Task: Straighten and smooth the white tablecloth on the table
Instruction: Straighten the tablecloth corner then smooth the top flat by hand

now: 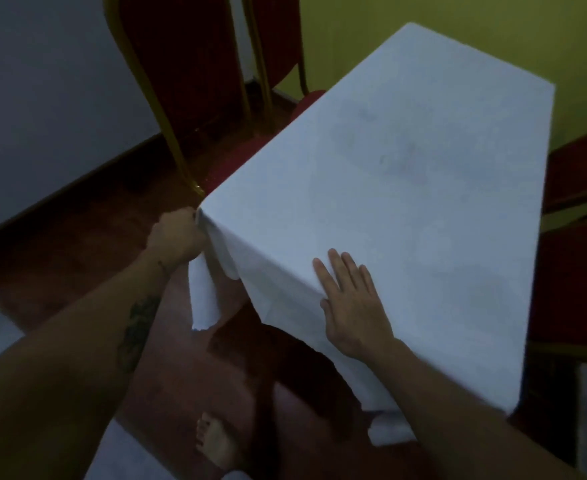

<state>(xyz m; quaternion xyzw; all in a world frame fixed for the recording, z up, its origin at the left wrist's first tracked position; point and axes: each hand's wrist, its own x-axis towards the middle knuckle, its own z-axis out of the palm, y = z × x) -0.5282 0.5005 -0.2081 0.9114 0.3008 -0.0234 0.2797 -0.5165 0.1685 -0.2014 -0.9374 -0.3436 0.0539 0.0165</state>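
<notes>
Fingers (pixel 337 268) of the right hand (pixel 351 306) lie straight and a little spread, pressed flat on the white cloth (pixel 406 161) just inside the near edge of the counter. The thumb rests along the fold where the fabric drops over the side. The left hand (pixel 177 233) is closed in a fist on a bunch of cloth at the near left corner. Its fingers are curled round the fabric, and their tips are hidden behind it. The cloth covers the whole top, so the counter itself is hidden beneath it. Across the top it lies mostly flat, with faint grey marks near the middle. On the near side it hangs unevenly, with short creases running from the left corner toward the right hand. A loose tail drops below the left wrist. A further white fold shows low down, under the right forearm, and whether it reaches the floor (pixel 77 237) cannot be told. A dark tattoo (pixel 136 327) marks the left forearm. A bare foot (pixel 212 441) stands on the red-brown floor below the near edge. Red chairs with gold frames (pixel 181 81) stand at the left side, one seat close against the cloth. Another red chair (pixel 579 188) stands at the right side. A green wall (pixel 458 29) rises beyond the far end.
</notes>
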